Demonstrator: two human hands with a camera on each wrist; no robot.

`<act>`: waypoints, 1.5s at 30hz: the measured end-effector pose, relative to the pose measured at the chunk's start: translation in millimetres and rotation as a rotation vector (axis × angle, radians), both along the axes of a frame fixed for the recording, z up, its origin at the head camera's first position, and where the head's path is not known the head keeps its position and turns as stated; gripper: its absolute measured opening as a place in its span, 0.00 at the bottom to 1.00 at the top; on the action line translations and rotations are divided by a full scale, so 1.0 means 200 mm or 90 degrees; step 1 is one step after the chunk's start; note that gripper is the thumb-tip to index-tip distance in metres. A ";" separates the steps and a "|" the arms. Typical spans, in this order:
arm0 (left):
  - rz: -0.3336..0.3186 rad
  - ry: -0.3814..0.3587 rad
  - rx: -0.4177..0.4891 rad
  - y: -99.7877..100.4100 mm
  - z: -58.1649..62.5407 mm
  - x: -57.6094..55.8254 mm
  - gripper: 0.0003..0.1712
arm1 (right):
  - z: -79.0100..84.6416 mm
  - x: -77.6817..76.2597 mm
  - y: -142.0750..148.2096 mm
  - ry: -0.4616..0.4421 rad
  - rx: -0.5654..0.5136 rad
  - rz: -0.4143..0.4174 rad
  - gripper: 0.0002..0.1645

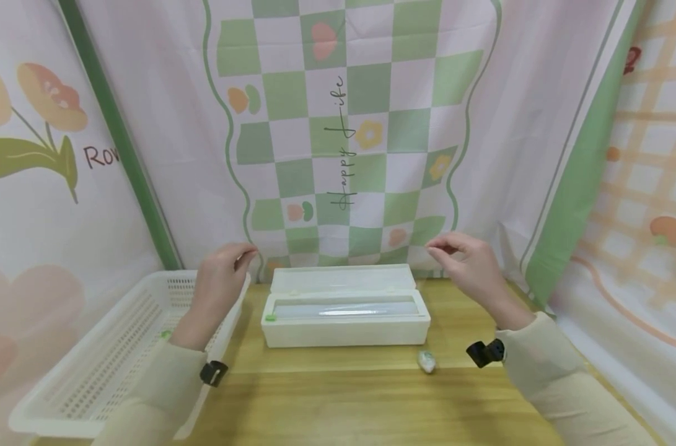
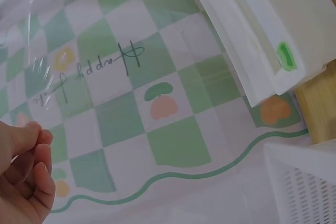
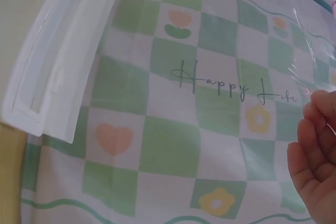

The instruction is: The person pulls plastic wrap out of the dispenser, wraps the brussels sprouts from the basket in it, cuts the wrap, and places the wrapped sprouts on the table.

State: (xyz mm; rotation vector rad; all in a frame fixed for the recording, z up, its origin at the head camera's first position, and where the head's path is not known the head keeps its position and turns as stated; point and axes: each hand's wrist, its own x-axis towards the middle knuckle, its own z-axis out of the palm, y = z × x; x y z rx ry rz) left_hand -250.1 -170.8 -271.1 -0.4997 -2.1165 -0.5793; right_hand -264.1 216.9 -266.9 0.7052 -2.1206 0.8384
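Both hands are raised at either side above a white cling film dispenser, with thumb and fingertips together. My left hand pinches one edge of a clear sheet of cling film. On the other side my right hand pinches the same kind of clear film, its edge shown by bright glints in the right wrist view. The dispenser's lid stands raised at the back. Inside lies a film roll, and a green slider sits at the left end of its front edge.
A white slotted basket stands at the left, partly behind the left forearm, with a small green thing inside. One small white-and-green lump lies on the wooden table in front of the dispenser. Patterned curtains surround the table.
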 end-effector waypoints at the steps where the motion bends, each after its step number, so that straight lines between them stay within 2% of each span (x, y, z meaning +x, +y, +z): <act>1: -0.001 0.002 0.001 0.00 0.00 0.01 0.04 | 0.00 0.01 0.00 0.000 -0.004 0.006 0.03; 11: -0.035 0.005 0.001 0.00 -0.02 0.11 0.05 | -0.02 0.09 0.05 -0.006 -0.018 0.084 0.10; 17: -0.072 0.021 -0.007 0.01 -0.05 0.18 0.06 | -0.05 0.13 0.09 -0.102 -0.027 0.177 0.09; 24: -0.164 0.028 -0.040 0.04 -0.10 0.28 0.09 | -0.10 0.19 0.15 -0.230 0.006 0.343 0.14; 30: -0.270 0.007 -0.078 0.05 -0.18 0.34 0.09 | -0.17 0.19 0.16 -0.292 0.070 0.513 0.18; 33: -0.326 -0.015 -0.085 0.05 -0.22 0.37 0.08 | -0.20 0.19 0.17 -0.352 0.089 0.588 0.17; 36: -0.364 -0.059 -0.083 0.04 -0.28 0.39 0.07 | -0.24 0.19 0.17 -0.422 0.104 0.636 0.15; 39: -0.398 -0.110 -0.085 0.03 -0.33 0.42 0.09 | -0.28 0.19 0.17 -0.458 0.122 0.675 0.14; 42: -0.419 -0.162 -0.086 0.02 -0.38 0.44 0.11 | -0.33 0.19 0.16 -0.468 0.145 0.691 0.14; 45: -0.422 -0.227 -0.086 0.01 -0.42 0.46 0.09 | -0.38 0.19 0.16 -0.505 0.151 0.684 0.12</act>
